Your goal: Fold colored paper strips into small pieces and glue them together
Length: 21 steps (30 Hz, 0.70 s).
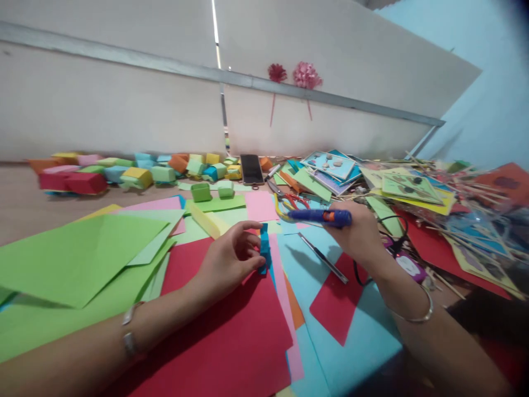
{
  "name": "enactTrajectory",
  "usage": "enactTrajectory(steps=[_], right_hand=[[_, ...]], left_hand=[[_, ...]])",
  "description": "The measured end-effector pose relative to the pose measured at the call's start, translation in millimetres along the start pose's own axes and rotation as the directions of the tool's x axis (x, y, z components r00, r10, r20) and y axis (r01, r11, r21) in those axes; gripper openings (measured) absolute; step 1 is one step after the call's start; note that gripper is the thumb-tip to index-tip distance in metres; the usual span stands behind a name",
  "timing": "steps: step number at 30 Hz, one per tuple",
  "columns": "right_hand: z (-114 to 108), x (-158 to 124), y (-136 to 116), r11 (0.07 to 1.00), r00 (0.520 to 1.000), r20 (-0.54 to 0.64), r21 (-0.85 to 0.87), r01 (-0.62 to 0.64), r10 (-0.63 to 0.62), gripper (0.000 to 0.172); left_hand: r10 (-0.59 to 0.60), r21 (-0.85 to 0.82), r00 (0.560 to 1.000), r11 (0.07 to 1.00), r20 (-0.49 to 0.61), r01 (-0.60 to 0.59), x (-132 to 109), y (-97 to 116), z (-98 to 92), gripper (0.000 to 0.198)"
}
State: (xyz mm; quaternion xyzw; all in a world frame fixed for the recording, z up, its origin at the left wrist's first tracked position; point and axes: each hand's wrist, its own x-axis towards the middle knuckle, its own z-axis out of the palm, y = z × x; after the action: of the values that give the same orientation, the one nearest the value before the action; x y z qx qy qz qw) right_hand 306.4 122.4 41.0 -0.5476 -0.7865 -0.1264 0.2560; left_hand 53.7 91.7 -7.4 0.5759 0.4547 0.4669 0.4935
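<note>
My left hand [231,256] pinches a small folded blue paper piece [264,251] between thumb and fingers, upright over a large red paper sheet [231,325]. In my right hand [357,234] is a blue glue gun [318,216] with an orange part on it, its front end pointing left. The glue gun is apart from the blue paper piece. Below my right hand, a utility knife [323,257] lies across light blue paper [355,325] and a small red paper piece [339,303]. The grip of the glue gun is hidden by my fingers.
Green paper sheets [82,253] lie on the left. Folded paper boxes [136,177] line the back, next to a phone [252,169]. Red-handled pliers [294,200] lie beyond the glue gun. Sticks and decorated cards [413,187] heap up at right, near a purple device [408,266] with a black cable.
</note>
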Motion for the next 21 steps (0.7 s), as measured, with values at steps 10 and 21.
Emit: enactTrajectory(steps=[10, 21], right_hand=[[-16, 11, 36, 0.858, 0.857, 0.350, -0.482, -0.181, 0.377, 0.036], [-6, 29, -7, 0.956, 0.919, 0.393, -0.253, 0.149, -0.039, 0.013]], left_hand=[[-0.031, -0.024, 0.996, 0.999, 0.081, 0.033, -4, 1, 0.5, 0.035], [0.023, -0.218, 0.999, 0.976, -0.023, -0.028, -5, -4, 8.0, 0.033]])
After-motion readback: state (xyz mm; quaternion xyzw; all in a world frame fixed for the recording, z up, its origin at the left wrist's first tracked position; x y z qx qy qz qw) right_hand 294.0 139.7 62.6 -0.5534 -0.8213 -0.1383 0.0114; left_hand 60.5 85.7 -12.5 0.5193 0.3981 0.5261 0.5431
